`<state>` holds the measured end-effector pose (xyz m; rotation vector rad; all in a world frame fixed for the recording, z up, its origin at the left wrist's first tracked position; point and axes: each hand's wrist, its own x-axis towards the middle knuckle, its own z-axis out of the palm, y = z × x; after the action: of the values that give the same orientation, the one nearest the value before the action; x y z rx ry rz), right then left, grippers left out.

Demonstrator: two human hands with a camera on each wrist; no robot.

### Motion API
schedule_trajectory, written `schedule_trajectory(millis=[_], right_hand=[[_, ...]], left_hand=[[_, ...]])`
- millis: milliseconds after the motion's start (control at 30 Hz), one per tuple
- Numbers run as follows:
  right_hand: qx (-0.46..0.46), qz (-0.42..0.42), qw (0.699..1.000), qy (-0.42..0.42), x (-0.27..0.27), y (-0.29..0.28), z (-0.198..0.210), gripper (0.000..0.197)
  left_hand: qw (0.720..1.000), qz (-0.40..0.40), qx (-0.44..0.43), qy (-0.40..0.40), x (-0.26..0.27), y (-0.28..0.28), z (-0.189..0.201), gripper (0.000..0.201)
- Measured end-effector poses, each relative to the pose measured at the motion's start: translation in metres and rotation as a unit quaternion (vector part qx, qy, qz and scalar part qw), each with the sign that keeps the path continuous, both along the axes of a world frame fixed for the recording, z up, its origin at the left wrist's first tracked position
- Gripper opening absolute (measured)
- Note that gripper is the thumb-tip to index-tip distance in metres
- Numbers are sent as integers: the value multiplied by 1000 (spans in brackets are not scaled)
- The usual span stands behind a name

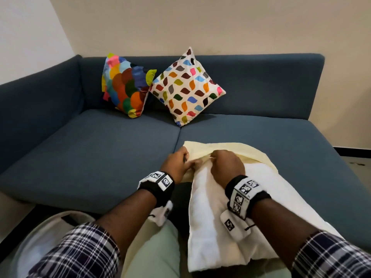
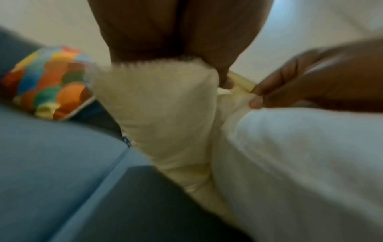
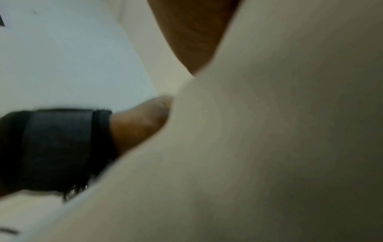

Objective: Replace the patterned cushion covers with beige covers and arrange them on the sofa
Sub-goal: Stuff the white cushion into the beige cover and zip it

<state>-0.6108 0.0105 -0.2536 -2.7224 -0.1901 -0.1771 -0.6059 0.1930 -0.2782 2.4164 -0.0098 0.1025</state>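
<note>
A bare white cushion insert [image 1: 230, 213] lies on the blue sofa seat [image 1: 90, 157], its far end inside a pale beige cover [image 1: 230, 149]. My left hand [image 1: 178, 163] grips the cover's open edge at the insert's left corner. My right hand [image 1: 226, 163] pinches the same edge just to the right. In the left wrist view the beige cover [image 2: 165, 114] hangs bunched from my left hand [image 2: 223, 81], and the right hand [image 2: 290, 85] pinches its hem beside the white insert [image 2: 300, 163]. The right wrist view is blurred, mostly filled by pale fabric [image 3: 269, 147].
Two patterned cushions lean on the sofa back: a multicoloured scalloped one [image 1: 126, 87] on the left and a white leaf-print one [image 1: 188, 87] beside it. A pale round basket [image 1: 50, 237] stands on the floor at the lower left, and light fabric [image 1: 156, 253] lies across my lap.
</note>
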Motion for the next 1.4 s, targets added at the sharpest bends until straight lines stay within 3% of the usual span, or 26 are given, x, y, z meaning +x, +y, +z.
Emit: schedule_trajectory(millis=[100, 167, 233, 267, 367, 500, 567, 667, 733, 833, 900, 967, 1100, 1200, 1300, 1400], right_hand=[[78, -37, 996, -24, 5, -8, 5, 20], [147, -45, 987, -48, 6, -5, 7, 15], [209, -57, 974, -66, 8, -4, 9, 13], [232, -66, 967, -81, 9, -5, 12, 12], [279, -87, 949, -117, 14, -11, 18, 13], [313, -110, 931, -152, 27, -17, 12, 13], [306, -109, 931, -168, 29, -18, 8, 14], [279, -84, 942, -165, 31, -15, 4, 17], [198, -21, 976, -88, 36, -12, -4, 7], [63, 54, 992, 95, 35, -19, -13, 45], [31, 47, 992, 115, 26, -38, -13, 52], [7, 7, 995, 99, 17, -66, -16, 55], [-38, -8, 986, 161, -2, -96, -31, 99], [-32, -7, 985, 172, -16, -88, -46, 119], [-91, 10, 980, 177, -24, -76, -46, 113], [-162, 28, 976, 145, -22, -60, -50, 79]], left_hand=[[999, -5, -37, 22, -6, 3, -6, 51], [999, 28, -10, 24, 1, -2, -7, 36], [995, 46, 71, 53, 6, -8, -5, 13], [991, 47, 101, 78, 6, -12, -5, 13], [983, -11, 131, 126, -2, -23, -5, 30], [984, -93, 124, 84, -20, -32, 4, 42], [986, -135, 74, 60, -31, -29, 13, 48], [980, -176, 48, 76, -51, -24, 17, 46], [972, -148, 155, 99, -58, -19, 12, 42], [948, -37, 291, 126, -60, -9, 7, 41], [936, 10, 324, 134, -60, -5, 10, 44], [932, 40, 349, 89, -54, -5, 14, 50], [958, 12, 283, -50, -23, -24, 22, 43], [954, -42, 296, -30, 10, -49, 15, 45], [959, -55, 279, -9, 34, -68, 7, 21], [952, -56, 299, -4, 46, -78, -3, 17]])
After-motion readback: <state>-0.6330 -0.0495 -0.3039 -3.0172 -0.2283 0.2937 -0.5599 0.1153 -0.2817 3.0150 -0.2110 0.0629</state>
